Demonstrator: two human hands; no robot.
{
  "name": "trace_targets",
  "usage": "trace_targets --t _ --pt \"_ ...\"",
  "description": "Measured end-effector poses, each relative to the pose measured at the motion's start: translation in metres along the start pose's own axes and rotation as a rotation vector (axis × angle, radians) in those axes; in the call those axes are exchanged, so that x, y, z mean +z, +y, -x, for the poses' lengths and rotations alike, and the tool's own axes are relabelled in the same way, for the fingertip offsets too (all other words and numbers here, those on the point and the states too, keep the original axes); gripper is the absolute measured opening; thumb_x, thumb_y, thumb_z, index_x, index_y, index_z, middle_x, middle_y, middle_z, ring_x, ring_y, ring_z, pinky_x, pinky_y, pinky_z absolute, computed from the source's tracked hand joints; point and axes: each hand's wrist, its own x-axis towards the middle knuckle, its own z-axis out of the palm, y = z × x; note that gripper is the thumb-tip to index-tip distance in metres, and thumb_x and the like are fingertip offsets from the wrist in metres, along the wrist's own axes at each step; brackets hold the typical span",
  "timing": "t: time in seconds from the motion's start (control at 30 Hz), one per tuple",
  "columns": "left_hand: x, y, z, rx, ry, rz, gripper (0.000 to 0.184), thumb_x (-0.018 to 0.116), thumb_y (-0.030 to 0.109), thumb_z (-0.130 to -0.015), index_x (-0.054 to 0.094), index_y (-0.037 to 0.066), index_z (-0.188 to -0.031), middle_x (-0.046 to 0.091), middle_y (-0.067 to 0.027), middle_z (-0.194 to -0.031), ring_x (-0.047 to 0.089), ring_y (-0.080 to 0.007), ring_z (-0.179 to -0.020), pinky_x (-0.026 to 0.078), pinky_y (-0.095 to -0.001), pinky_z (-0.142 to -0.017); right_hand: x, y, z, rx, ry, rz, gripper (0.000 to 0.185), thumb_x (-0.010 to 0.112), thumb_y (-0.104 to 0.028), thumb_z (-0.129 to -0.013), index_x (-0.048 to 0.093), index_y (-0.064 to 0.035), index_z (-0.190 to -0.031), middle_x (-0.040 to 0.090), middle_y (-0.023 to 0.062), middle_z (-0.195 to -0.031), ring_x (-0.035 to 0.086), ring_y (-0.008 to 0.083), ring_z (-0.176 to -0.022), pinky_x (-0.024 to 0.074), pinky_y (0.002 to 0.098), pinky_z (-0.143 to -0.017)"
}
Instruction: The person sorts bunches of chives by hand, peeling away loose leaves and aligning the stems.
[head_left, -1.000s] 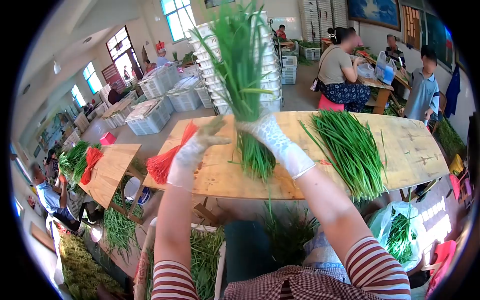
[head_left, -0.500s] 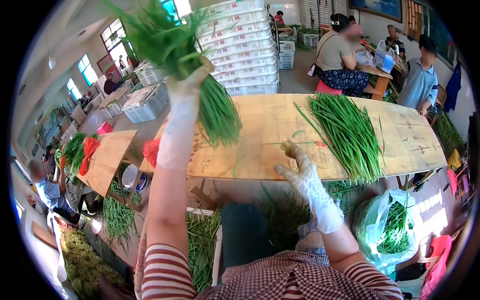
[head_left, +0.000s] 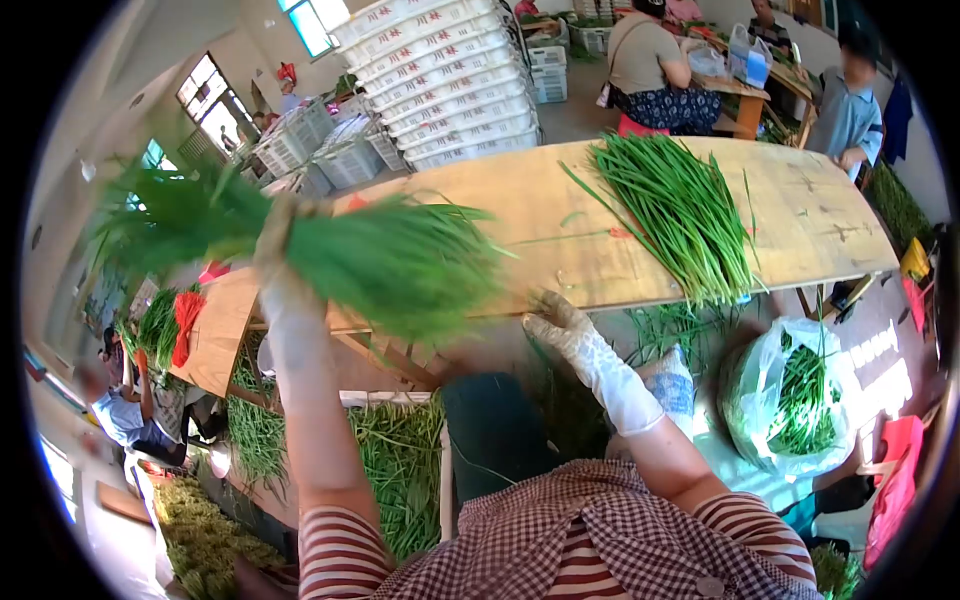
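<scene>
My left hand [head_left: 283, 250], in a pale glove, is closed round the middle of a large bunch of green garlic chives [head_left: 395, 260]. The bunch is held sideways above the left part of the wooden table, blurred by motion. My right hand [head_left: 562, 328], also gloved, is near the table's front edge, its fingers loosely bent and apart, apparently holding nothing. Another bunch of garlic chives [head_left: 675, 215] lies on the wooden table [head_left: 810, 215] to the right, with a bit of red tie [head_left: 621, 232] beside it.
White stacked crates [head_left: 450, 90] stand behind the table. Below are a box of loose greens [head_left: 400, 470] and a plastic bag of greens [head_left: 800, 400]. Red ties [head_left: 186, 325] lie on the left table [head_left: 222, 335]. Several people sit or stand around the room.
My left hand has lowered and moved left, turning the chives from steep to nearly sideways. My right hand has shifted slightly left, its fingers less spread. The head view has tilted down.
</scene>
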Motion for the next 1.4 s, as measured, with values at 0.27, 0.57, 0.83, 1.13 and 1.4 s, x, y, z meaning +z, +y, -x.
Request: trace_targets --t 0.27,0.57,0.83,1.13,1.4 --pt "-0.074 -0.109 0.165 -0.336 0.299 -0.188 0.015 0.054 0.018 -0.091 0.059 0.005 -0.095 0.061 -0.0054 -0.096 0.059 -0.0219 -0.089 0.047 -0.0354 -0.091 -0.103 0.144 0.071 0.038 -0.397 -0.807 0.035 0.046 -0.012 -0.096 0.05 -0.0058 -0.13 0.051 0.0167 -0.133 0.052 0.0235 -0.119 0.0472 0.0365 -0.097" --pt "-0.058 -0.149 0.169 -0.211 0.012 -0.159 0.029 0.046 0.019 -0.098 0.06 -0.002 -0.113 0.061 -0.0066 -0.107 0.057 -0.0141 -0.098 0.047 -0.0321 -0.09 -0.102 0.116 0.118 0.108 -0.187 0.132 0.05 0.046 -0.035 -0.099 0.043 -0.0013 -0.135 0.057 0.0127 -0.127 0.056 0.021 -0.115 0.0459 0.0361 -0.098" --pt "0.048 -0.117 0.179 -0.136 0.114 -0.132 0.014 0.055 0.014 -0.09 0.054 0.003 -0.099 0.059 -0.0087 -0.1 0.057 -0.0234 -0.102 0.041 -0.0438 -0.099 -0.095 0.068 0.115 -0.27 -0.427 -0.079 0.028 0.069 -0.013 -0.085 0.067 0.0029 -0.108 0.067 0.0118 -0.11 0.06 0.0211 -0.107 0.0471 0.0363 -0.096" --pt "-0.005 -0.114 0.111 -0.16 -0.01 0.43 0.024 0.058 0.018 -0.091 0.046 0.013 -0.071 0.044 0.005 -0.059 0.046 -0.0113 -0.057 0.044 -0.0279 -0.067 -0.139 0.114 0.096 0.036 0.199 -0.317 0.024 0.066 -0.011 -0.087 0.067 -0.002 -0.11 0.068 0.0052 -0.105 0.064 0.0116 -0.09 0.0537 0.0264 -0.077" --pt "-0.017 -0.123 0.119 -0.155 -0.23 0.717 0.03 0.057 0.013 -0.088 0.039 0.018 -0.066 0.041 0.0084 -0.054 0.043 -0.0072 -0.054 0.041 -0.0264 -0.072 -0.124 0.057 0.108 0.037 -0.071 -0.277 0.041 0.068 -0.011 -0.085 0.057 -0.0021 -0.124 0.064 0.0103 -0.114 0.059 0.0161 -0.104 0.0519 0.0294 -0.086"
